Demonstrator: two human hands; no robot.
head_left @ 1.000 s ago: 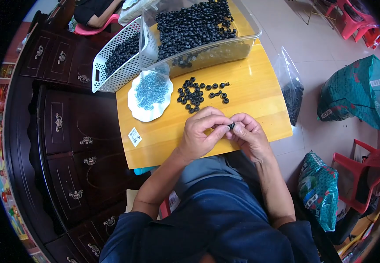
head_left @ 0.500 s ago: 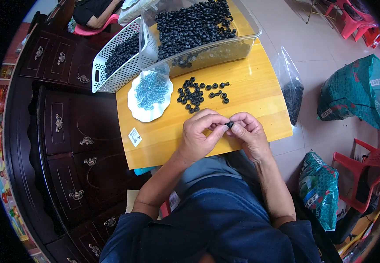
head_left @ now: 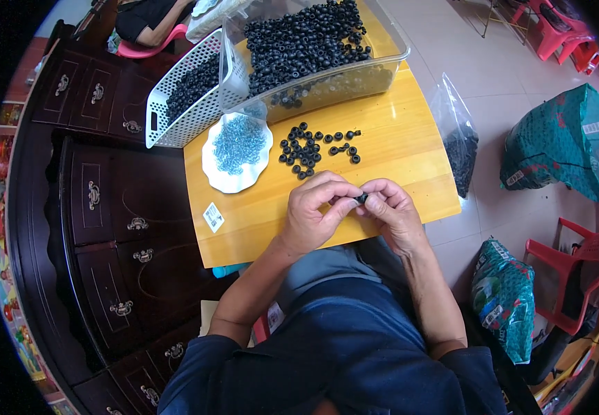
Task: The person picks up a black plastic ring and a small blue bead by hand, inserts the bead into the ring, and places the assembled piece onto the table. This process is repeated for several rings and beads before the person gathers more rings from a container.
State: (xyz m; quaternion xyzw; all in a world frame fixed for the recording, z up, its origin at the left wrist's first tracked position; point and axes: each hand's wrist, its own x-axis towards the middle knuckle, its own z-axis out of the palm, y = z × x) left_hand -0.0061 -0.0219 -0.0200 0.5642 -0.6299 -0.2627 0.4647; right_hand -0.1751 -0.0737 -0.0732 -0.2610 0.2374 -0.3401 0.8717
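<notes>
Hands together, fingers bent — black piece pinched between

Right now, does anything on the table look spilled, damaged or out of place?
Nothing there looks clearly spilled or damaged. Mildly odd: a white label lies at an angle near the left edge of the table, apart from the loose black pieces.

Pinched black piece partly hidden
</notes>
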